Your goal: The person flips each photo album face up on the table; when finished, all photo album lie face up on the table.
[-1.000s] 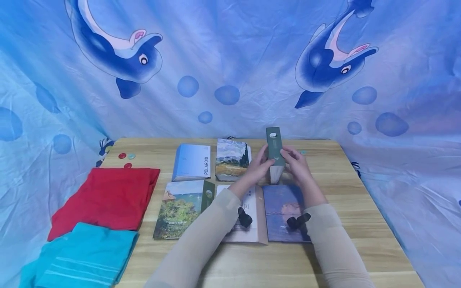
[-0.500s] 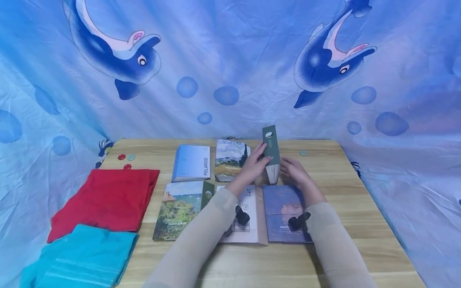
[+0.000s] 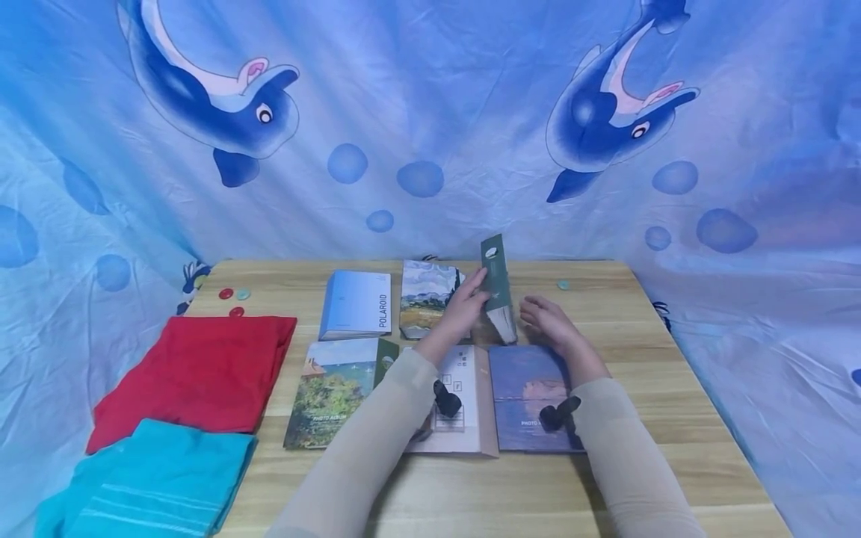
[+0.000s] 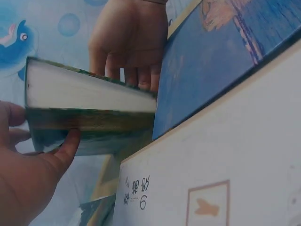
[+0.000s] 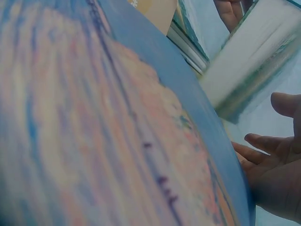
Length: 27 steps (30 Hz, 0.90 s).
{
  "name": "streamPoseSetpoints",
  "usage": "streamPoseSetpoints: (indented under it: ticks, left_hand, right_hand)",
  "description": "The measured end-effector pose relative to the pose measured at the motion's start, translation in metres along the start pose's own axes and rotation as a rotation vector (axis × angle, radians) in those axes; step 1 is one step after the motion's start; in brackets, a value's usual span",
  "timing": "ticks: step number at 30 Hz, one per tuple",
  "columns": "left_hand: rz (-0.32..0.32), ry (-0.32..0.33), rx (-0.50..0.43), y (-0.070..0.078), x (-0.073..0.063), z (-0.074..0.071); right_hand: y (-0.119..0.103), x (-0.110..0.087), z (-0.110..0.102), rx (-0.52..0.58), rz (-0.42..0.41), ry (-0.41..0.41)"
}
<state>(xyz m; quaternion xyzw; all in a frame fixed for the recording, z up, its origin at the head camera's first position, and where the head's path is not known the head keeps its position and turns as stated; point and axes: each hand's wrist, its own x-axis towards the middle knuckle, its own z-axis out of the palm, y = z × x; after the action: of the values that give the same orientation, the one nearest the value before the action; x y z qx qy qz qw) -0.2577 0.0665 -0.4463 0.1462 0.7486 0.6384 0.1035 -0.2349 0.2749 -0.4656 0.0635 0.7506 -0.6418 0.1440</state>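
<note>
A thick photo album (image 3: 496, 275) with a dark green spine stands on edge at the back of the table, leaning to the left. My left hand (image 3: 460, 310) grips it by the spine side; in the left wrist view the thumb of the left hand (image 4: 35, 176) presses one cover while the fingers lie around the spine. White page edges show between the covers. Just right of the album is my right hand (image 3: 553, 323), fingers loosely bent and holding nothing. In the right wrist view that right hand (image 5: 277, 162) is apart from the album (image 5: 256, 61).
In the front row lie a garden-picture album (image 3: 329, 396), a white album (image 3: 460, 437) and a purple album (image 3: 528, 392). Behind are a blue Polaroid album (image 3: 356, 302) and a landscape-cover album (image 3: 427, 295). Red cloth (image 3: 195, 373) and turquoise cloth (image 3: 155, 478) lie left, near small discs (image 3: 226, 294).
The green-spined album has tilted and shifted left with my left hand. My right hand has let go of it and drawn slightly away to the right.
</note>
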Motion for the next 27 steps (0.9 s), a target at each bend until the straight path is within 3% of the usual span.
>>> streamPoseSetpoints:
  ticks: [3,7,11,14,17,22,27]
  left_hand:
    - [-0.04,0.003,-0.025,-0.005,0.003,0.001]
    - [-0.116,-0.008,0.046,-0.01,0.006,0.006]
    - [-0.198,-0.069,0.105,-0.008,0.008,0.015]
    - [-0.218,-0.115,0.102,-0.009,0.008,0.018]
    - [-0.21,-0.153,0.12,-0.01,0.003,0.014]
    - [-0.175,-0.215,0.259,-0.008,-0.011,0.0]
    - [-0.083,-0.166,0.37,-0.002,-0.026,-0.018]
  right_hand:
    - [0.0,0.001,0.001,-0.039,0.005,0.018]
    - [0.001,0.0,-0.003,-0.109,0.03,0.069]
    - [0.003,-0.007,-0.014,-0.21,0.035,0.128]
    - [0.003,-0.01,-0.021,-0.274,0.039,0.151]
    - [0.005,-0.012,-0.023,-0.311,0.041,0.168]
    - [0.004,-0.016,-0.021,-0.376,0.014,0.174]
    - [-0.001,-0.024,-0.011,-0.357,-0.05,0.201]
